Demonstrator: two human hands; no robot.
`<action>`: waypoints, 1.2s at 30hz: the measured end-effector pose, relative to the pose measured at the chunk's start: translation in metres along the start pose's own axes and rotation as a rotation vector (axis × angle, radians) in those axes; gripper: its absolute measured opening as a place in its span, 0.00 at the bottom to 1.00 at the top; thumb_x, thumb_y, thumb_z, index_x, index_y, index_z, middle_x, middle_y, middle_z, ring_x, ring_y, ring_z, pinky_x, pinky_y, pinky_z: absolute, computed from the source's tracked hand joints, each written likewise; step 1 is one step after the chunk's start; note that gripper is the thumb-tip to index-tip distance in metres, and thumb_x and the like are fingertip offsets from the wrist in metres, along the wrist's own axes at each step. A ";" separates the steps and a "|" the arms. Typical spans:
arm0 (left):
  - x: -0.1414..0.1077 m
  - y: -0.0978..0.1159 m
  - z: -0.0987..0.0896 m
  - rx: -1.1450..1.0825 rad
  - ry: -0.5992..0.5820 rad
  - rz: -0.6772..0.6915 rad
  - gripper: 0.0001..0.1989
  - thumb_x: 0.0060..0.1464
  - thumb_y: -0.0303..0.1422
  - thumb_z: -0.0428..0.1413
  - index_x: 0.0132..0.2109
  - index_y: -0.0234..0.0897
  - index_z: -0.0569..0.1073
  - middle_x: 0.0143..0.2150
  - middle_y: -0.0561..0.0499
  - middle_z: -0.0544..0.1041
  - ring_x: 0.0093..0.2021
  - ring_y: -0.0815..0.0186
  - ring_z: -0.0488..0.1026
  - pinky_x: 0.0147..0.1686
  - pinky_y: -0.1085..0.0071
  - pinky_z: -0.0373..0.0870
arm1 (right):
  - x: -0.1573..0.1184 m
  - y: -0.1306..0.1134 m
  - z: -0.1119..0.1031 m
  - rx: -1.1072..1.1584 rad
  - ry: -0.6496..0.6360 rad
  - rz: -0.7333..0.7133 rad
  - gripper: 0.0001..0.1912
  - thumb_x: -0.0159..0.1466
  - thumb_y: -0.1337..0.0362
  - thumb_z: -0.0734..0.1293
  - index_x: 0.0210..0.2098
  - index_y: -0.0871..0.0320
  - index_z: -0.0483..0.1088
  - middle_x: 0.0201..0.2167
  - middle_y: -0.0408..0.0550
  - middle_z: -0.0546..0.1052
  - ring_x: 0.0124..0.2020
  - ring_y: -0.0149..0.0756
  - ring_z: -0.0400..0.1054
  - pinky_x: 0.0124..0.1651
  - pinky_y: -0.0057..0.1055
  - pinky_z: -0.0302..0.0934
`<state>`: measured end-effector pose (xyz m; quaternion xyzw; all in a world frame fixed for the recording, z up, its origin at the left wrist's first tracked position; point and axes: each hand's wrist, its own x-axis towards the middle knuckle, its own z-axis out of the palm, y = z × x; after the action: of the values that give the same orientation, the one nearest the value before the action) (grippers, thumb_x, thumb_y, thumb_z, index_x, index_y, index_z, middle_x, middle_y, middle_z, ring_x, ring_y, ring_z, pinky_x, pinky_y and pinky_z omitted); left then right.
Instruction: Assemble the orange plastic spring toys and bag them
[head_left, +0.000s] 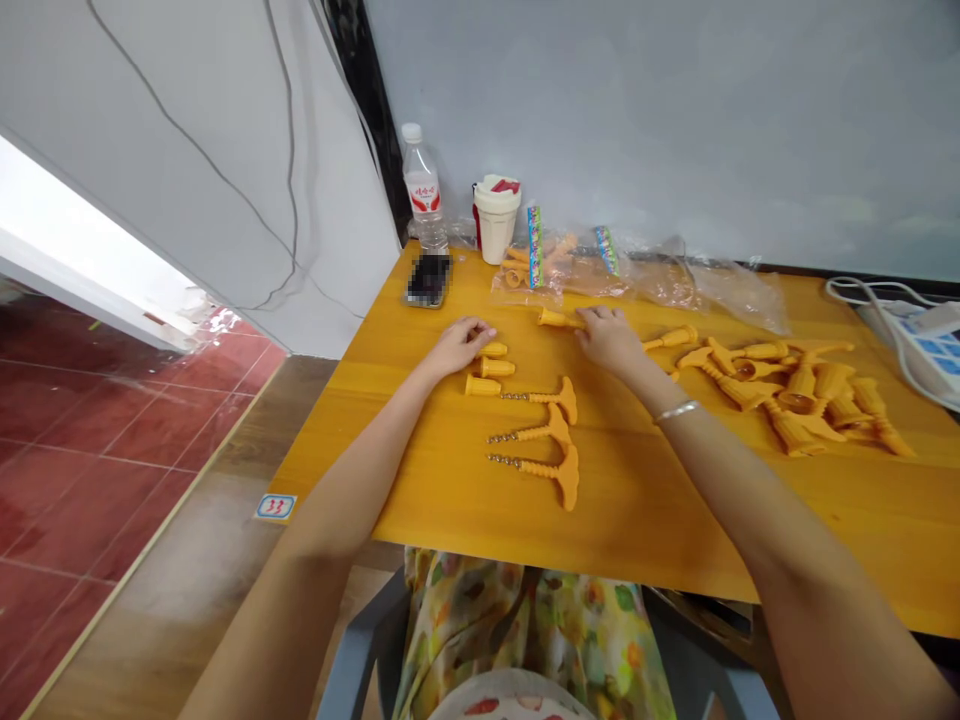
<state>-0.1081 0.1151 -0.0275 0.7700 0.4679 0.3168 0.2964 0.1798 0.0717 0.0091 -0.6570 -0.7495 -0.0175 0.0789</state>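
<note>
My left hand [457, 345] is lying open by some orange caps [495, 358], and my right hand [609, 338] is gripping an orange piece [559, 319]. More parts [795, 395] are piled to the right, with a plastic bag [675, 280], bottle [422, 180] and cup [496, 218] behind.

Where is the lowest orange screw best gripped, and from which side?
Take the screw by its ribbed shaft from above, near side: it lies flat on the table, shaft between flared head and metal tip, nothing nearer the edge.

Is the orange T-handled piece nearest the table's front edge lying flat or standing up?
The orange T-handled piece is lying flat: its spiral tip and handle both rest along the yellow tabletop.
</note>
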 end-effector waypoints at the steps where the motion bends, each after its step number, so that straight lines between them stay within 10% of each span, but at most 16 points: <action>1: 0.000 -0.001 -0.001 -0.006 0.017 0.002 0.13 0.61 0.43 0.52 0.37 0.38 0.72 0.36 0.50 0.74 0.34 0.66 0.67 0.40 0.68 0.66 | 0.008 -0.001 0.003 -0.047 -0.002 -0.011 0.22 0.69 0.66 0.56 0.59 0.65 0.68 0.56 0.65 0.73 0.54 0.55 0.64 0.53 0.48 0.61; 6: -0.009 0.011 -0.010 0.057 0.175 0.145 0.10 0.64 0.39 0.51 0.42 0.37 0.71 0.42 0.46 0.73 0.40 0.64 0.71 0.44 0.66 0.70 | 0.015 -0.015 0.003 -0.150 0.002 -0.056 0.20 0.69 0.70 0.53 0.51 0.68 0.73 0.49 0.67 0.76 0.54 0.54 0.64 0.56 0.50 0.57; 12: -0.028 0.057 -0.011 0.401 0.210 0.587 0.21 0.61 0.42 0.57 0.58 0.39 0.68 0.63 0.38 0.66 0.64 0.50 0.62 0.62 0.51 0.62 | -0.012 -0.044 -0.045 0.110 -0.019 -0.203 0.16 0.67 0.61 0.61 0.48 0.60 0.75 0.41 0.58 0.80 0.50 0.51 0.67 0.55 0.48 0.59; 18: -0.032 0.061 -0.007 0.503 0.229 0.611 0.14 0.63 0.24 0.50 0.53 0.37 0.71 0.47 0.40 0.74 0.48 0.56 0.71 0.50 0.57 0.70 | -0.033 -0.064 -0.064 0.800 0.049 -0.165 0.16 0.60 0.53 0.69 0.45 0.53 0.72 0.43 0.50 0.78 0.45 0.43 0.71 0.51 0.44 0.67; 21: -0.034 0.062 -0.010 0.462 0.243 0.614 0.10 0.65 0.32 0.50 0.49 0.36 0.73 0.44 0.41 0.74 0.45 0.57 0.71 0.47 0.58 0.70 | -0.040 -0.066 -0.063 1.179 -0.188 0.102 0.22 0.58 0.46 0.71 0.45 0.53 0.68 0.40 0.50 0.78 0.36 0.39 0.73 0.39 0.40 0.71; 24: -0.037 0.068 -0.013 0.298 0.207 0.578 0.17 0.66 0.46 0.49 0.43 0.36 0.72 0.37 0.45 0.74 0.39 0.60 0.72 0.43 0.63 0.70 | -0.048 -0.067 -0.069 1.315 -0.353 0.044 0.20 0.61 0.44 0.69 0.41 0.53 0.65 0.30 0.45 0.76 0.26 0.33 0.69 0.32 0.35 0.69; 30: -0.025 0.052 -0.033 -0.192 0.255 0.136 0.27 0.68 0.53 0.36 0.33 0.39 0.67 0.27 0.52 0.69 0.26 0.69 0.66 0.30 0.71 0.66 | -0.059 -0.062 -0.104 0.603 -0.008 -0.529 0.11 0.69 0.56 0.60 0.37 0.50 0.73 0.37 0.49 0.74 0.43 0.42 0.67 0.48 0.42 0.64; 36: -0.003 0.008 -0.029 -0.069 0.315 -0.003 0.12 0.65 0.41 0.52 0.38 0.38 0.68 0.37 0.50 0.75 0.38 0.67 0.71 0.42 0.70 0.66 | -0.040 -0.023 -0.068 0.102 0.089 -0.553 0.20 0.68 0.70 0.54 0.47 0.55 0.75 0.45 0.57 0.73 0.49 0.49 0.62 0.53 0.47 0.59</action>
<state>-0.1271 0.1142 -0.0038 0.6994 0.4987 0.4491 0.2460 0.1682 0.0204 0.0722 -0.4213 -0.8960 -0.0296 0.1370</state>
